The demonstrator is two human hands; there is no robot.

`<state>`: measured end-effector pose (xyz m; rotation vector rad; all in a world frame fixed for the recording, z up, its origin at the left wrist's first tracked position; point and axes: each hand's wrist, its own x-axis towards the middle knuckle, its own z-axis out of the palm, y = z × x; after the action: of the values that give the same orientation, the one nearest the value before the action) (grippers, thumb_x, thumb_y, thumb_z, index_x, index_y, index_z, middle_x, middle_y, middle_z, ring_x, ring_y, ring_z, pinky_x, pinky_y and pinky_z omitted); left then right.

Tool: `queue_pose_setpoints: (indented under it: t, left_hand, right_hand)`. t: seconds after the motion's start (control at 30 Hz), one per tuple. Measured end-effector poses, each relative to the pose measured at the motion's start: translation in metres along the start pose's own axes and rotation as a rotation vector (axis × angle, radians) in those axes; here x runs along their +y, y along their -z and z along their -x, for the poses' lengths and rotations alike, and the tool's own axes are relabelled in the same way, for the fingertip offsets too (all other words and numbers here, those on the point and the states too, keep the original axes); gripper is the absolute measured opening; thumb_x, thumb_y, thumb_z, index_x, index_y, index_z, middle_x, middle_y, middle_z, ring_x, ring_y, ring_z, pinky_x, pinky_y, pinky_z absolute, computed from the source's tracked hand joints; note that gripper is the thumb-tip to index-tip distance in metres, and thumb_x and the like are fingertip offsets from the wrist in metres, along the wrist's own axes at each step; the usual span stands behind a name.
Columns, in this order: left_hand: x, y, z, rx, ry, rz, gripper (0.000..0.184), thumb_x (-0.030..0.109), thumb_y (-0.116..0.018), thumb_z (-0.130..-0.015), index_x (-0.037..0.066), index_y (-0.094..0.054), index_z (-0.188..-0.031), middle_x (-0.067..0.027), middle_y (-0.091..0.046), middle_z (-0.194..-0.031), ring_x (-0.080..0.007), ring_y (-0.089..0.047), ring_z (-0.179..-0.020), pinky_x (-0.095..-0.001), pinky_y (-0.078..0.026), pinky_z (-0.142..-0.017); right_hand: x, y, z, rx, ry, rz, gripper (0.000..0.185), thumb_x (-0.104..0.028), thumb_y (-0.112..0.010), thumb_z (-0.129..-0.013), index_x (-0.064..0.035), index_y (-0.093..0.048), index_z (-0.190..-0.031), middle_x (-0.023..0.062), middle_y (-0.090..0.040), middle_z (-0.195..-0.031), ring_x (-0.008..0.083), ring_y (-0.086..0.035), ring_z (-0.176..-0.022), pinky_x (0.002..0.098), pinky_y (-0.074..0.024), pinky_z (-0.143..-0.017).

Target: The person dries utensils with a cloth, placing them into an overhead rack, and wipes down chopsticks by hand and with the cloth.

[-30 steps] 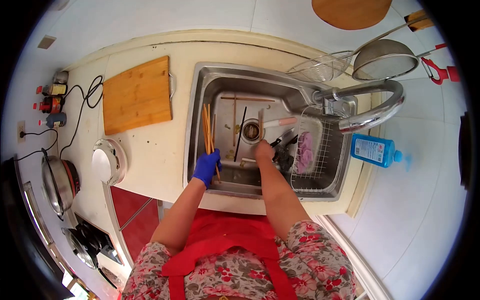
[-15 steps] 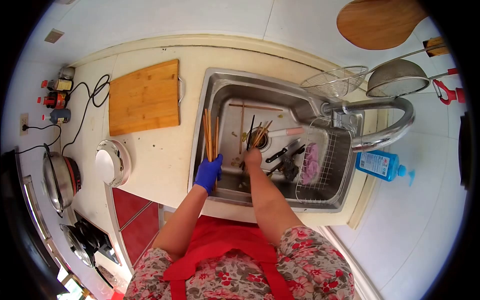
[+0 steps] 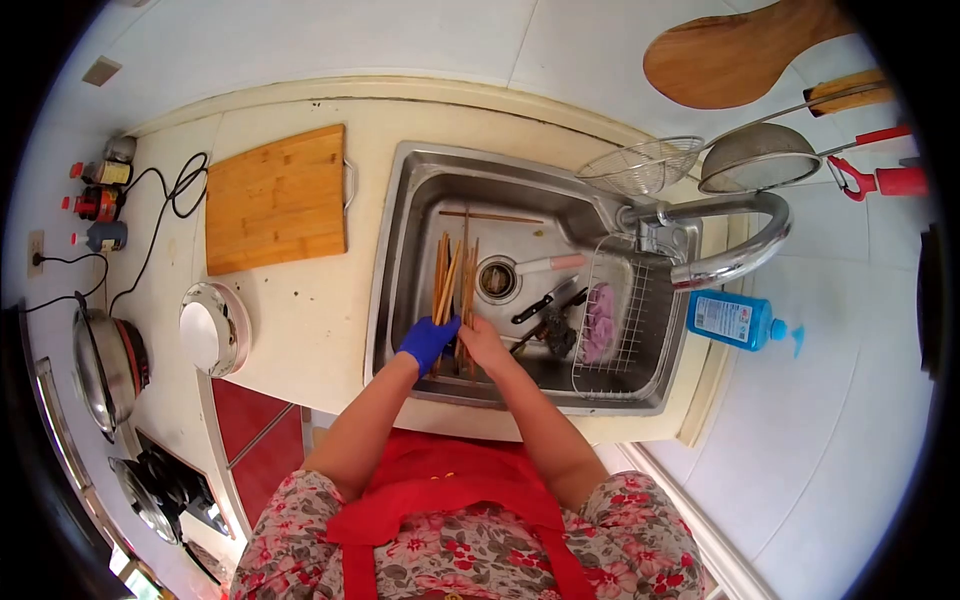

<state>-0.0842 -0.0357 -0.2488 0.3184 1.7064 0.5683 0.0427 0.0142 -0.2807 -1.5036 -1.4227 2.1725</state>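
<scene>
My left hand (image 3: 430, 342), in a blue glove, is closed round several wooden chopsticks (image 3: 445, 279) at the left side of the steel sink (image 3: 397, 200). Right beside it, my bare right hand (image 3: 482, 343) is closed on more chopsticks (image 3: 471, 270), held upright along the first bunch. One chopstick (image 3: 505, 217) lies across the back of the basin. Right of the hands are the drain (image 3: 498, 280), a knife (image 3: 546, 301) with a black handle and pale blade, a pink-and-white handled tool (image 3: 550, 264) and a dark crumpled thing (image 3: 560, 330).
A wire basket (image 3: 625, 345) with a purple cloth (image 3: 598, 322) fills the sink's right side, under the faucet (image 3: 735, 265). Blue soap bottle (image 3: 733, 319) stands to the right. Cutting board (image 3: 277, 201) and bowls (image 3: 212, 330) are on the left counter. Strainers (image 3: 762, 158) hang at the back right.
My right hand has moved left from the drain area, bringing chopsticks beside those in my left hand. The black chopstick and the upright one no longer lie loose near the drain.
</scene>
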Motion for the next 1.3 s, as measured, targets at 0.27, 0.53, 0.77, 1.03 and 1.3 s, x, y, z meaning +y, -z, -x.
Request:
queue_pose_setpoints:
  t: [0.27,0.53,0.77,1.03,1.3]
  left_hand:
    - [-0.020,0.005,-0.006,-0.056,0.045,0.367,0.026,0.028,-0.063,-0.080,0.003,-0.058,-0.083,-0.0051,-0.055,-0.064,-0.0141,-0.052,-0.053,-0.0267,-0.041,-0.049]
    - [-0.017,0.023,0.001,0.026,-0.030,0.573,0.017,0.008,-0.055,-0.081,0.000,-0.057,-0.096,-0.0067,-0.055,-0.064,-0.0146,-0.053,-0.054,-0.0260,-0.043,-0.049]
    - [-0.016,0.022,0.001,0.016,-0.051,0.589,0.014,0.009,-0.054,-0.081,0.002,-0.058,-0.092,-0.0055,-0.054,-0.064,-0.0132,-0.053,-0.052,-0.0235,-0.044,-0.048]
    - [-0.027,0.024,0.006,0.015,-0.095,0.570,0.018,0.010,-0.050,-0.083,0.001,-0.056,-0.098,-0.0050,-0.054,-0.063,-0.0121,-0.051,-0.053,-0.0236,-0.042,-0.050]
    - [-0.023,0.032,0.014,0.008,-0.102,0.573,0.019,0.010,-0.050,-0.082,0.001,-0.056,-0.097,-0.0049,-0.053,-0.062,-0.0118,-0.050,-0.053,-0.0234,-0.042,-0.051]
  right_hand:
    - [0.055,0.034,-0.047,0.075,-0.075,0.310,0.022,-0.021,-0.052,-0.081,0.0002,-0.056,-0.084,0.0095,-0.055,-0.065,0.0197,-0.053,-0.057,0.0317,-0.0417,-0.052]
    - [0.024,0.069,-0.068,0.254,-0.247,0.912,0.024,-0.022,-0.057,-0.079,0.0011,-0.060,-0.085,0.0198,-0.059,-0.076,0.0333,-0.058,-0.072,0.0422,-0.0463,-0.065]
    - [0.021,0.032,-0.135,0.484,0.263,0.867,0.017,-0.015,-0.056,-0.080,0.0000,-0.063,-0.081,0.0184,-0.061,-0.076,0.0312,-0.059,-0.069,0.0395,-0.0472,-0.063]
    - [-0.069,0.012,-0.198,0.517,-0.310,0.511,0.052,-0.046,-0.058,-0.074,0.0052,-0.064,-0.079,0.0205,-0.063,-0.085,0.0336,-0.061,-0.081,0.0393,-0.0474,-0.070]
    - [-0.045,0.027,-0.230,0.751,-0.236,0.334,0.043,-0.037,-0.059,-0.074,0.0052,-0.061,-0.080,0.0223,-0.062,-0.084,0.0355,-0.060,-0.075,0.0412,-0.0464,-0.068]
